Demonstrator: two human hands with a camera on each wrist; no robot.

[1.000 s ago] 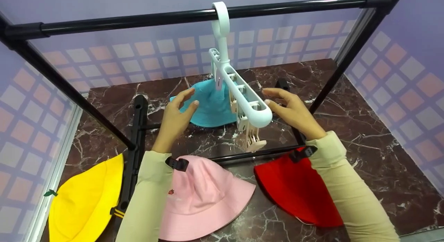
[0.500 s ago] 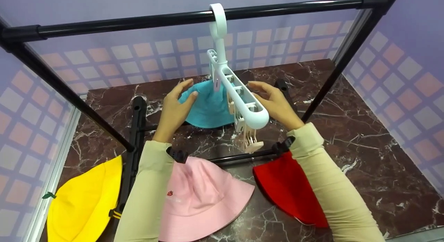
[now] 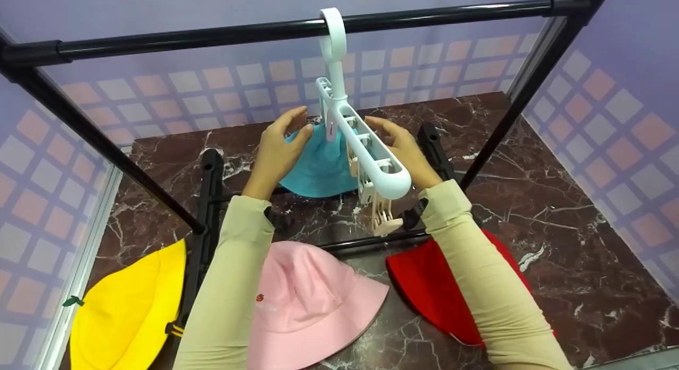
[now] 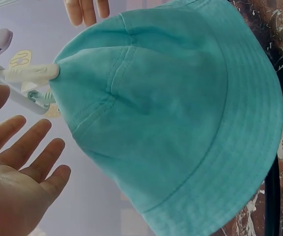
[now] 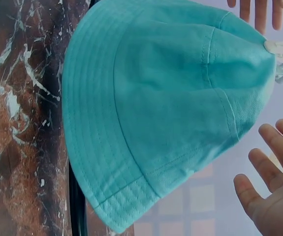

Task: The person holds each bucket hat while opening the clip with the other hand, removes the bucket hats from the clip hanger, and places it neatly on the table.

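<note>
A turquoise bucket hat (image 3: 318, 165) hangs by its crown from a pale clip (image 4: 33, 73) of a light-blue clip hanger (image 3: 371, 152). My left hand (image 3: 278, 149) is at the hat's left with fingers spread and relaxed, holding nothing. On the other side, partly behind the hanger bar in the head view, my right hand (image 3: 408, 152) also holds nothing, its fingers loosely extended. Both wrist views show a gap between each palm and the hat. Several other beige clips (image 3: 386, 224) dangle from the hanger's near end.
The hanger hooks over a black rack's top bar (image 3: 212, 40). On the dark marbled surface (image 3: 530, 200) lie a yellow hat (image 3: 127, 311), a pink hat (image 3: 318, 306) and a red hat (image 3: 429, 285), the last partly under my right forearm. Tile-patterned walls (image 3: 233, 83) stand around.
My right hand has moved left toward the hanger. My left hand has shifted slightly right and up, so both are closer to the hat. The hats and hanger stay put.
</note>
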